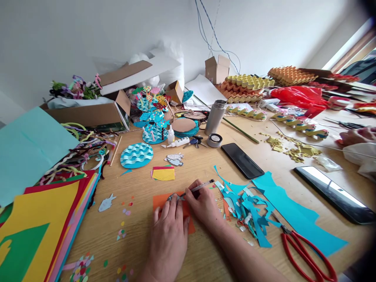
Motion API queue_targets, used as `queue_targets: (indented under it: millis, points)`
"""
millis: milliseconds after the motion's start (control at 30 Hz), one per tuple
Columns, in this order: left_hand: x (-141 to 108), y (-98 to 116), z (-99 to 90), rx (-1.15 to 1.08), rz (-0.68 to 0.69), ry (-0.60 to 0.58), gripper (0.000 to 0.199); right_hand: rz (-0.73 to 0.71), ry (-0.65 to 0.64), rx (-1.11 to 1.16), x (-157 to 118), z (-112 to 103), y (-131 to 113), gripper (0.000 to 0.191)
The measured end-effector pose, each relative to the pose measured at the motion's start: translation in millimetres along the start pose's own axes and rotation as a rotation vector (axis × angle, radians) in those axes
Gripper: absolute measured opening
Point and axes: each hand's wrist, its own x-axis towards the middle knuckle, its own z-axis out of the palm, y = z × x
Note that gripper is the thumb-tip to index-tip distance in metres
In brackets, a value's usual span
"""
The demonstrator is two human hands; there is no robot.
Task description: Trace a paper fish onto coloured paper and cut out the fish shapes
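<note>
My right hand (202, 203) grips a pen (199, 188), its tip at a small grey paper fish cutout (173, 197) lying on a sheet of orange paper (158, 200). My left hand (170, 227) lies with fingers stretched over the cutout and the orange sheet, pressing them to the table; part of the cutout is hidden under the fingertips. Behind the hands sit a yellow paper piece (163, 174) and several fish cutouts (174, 158). Another grey fish cutout (106, 203) is to the left.
Blue paper scraps (249, 209) and red-handled scissors (305, 254) lie on the right, near two phones (242, 159). Coloured paper (49, 207) is stacked at left. Glue bottles (170, 135), a metal flask (216, 116) and a wavy blue disc (136, 155) stand farther back. Another person's hand (358, 137) shows at right.
</note>
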Motion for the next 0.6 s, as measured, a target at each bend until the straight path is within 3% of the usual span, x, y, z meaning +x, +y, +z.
queue_targets:
  millis: [600]
  points:
    - [-1.5,0.2,2.0,0.006,0.002,0.021,0.033,-0.007,-0.059,-0.076,7.6,-2.2,-7.1,0.012]
